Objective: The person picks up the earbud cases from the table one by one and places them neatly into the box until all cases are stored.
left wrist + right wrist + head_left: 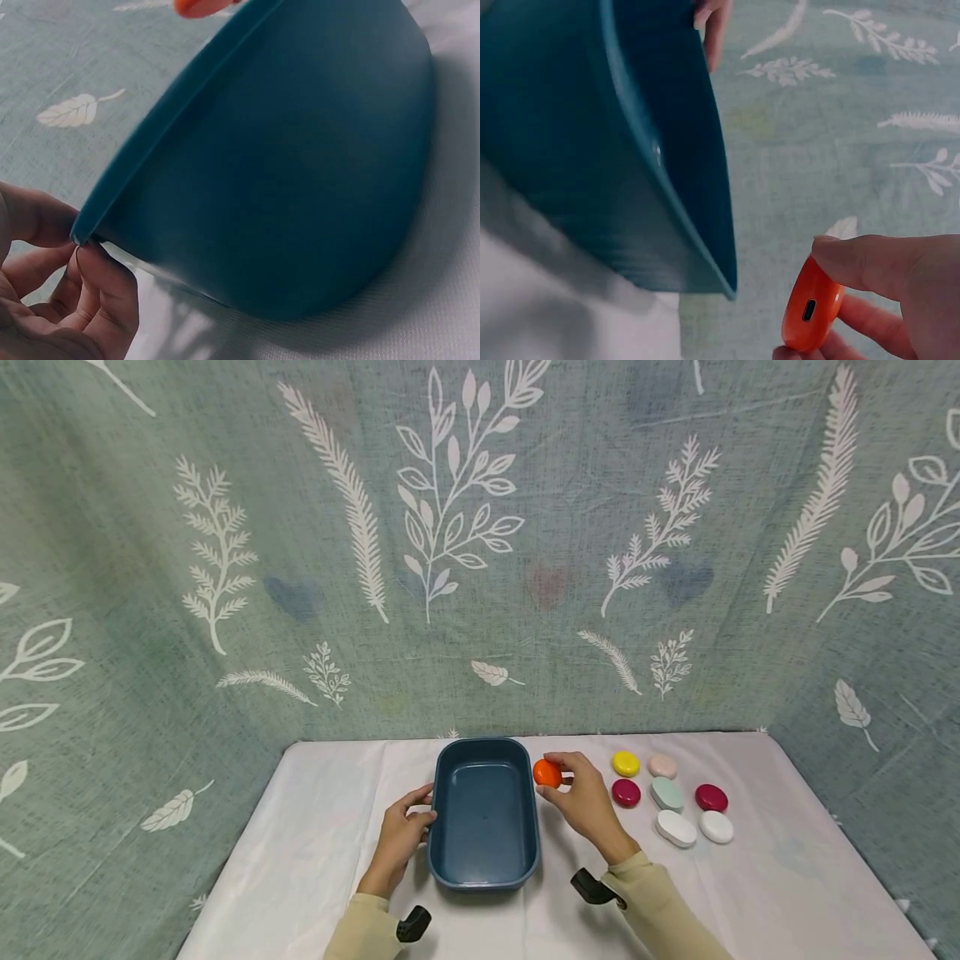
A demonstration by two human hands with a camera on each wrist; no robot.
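Observation:
An empty dark blue rectangular plastic tub [484, 878] stands upright on the white cloth. My left hand [401, 835] pinches its left rim between thumb and fingers, seen closely in the left wrist view, where that hand [75, 289] is at lower left. Just outside the tub's right rim, my right hand [588, 802] holds a small rounded orange earbud case [547, 773] between thumb and fingers. In the right wrist view a charging port shows on the orange case's [810, 307] edge. Part of the fingers behind it is hidden.
Right of my right hand lie several similar rounded cases: a yellow one [626, 763], a pale pink one [662, 766], a mint one [667, 793], plus red [711, 797] and white [677, 828] ones. Behind the table hangs a leaf-patterned curtain [480, 643].

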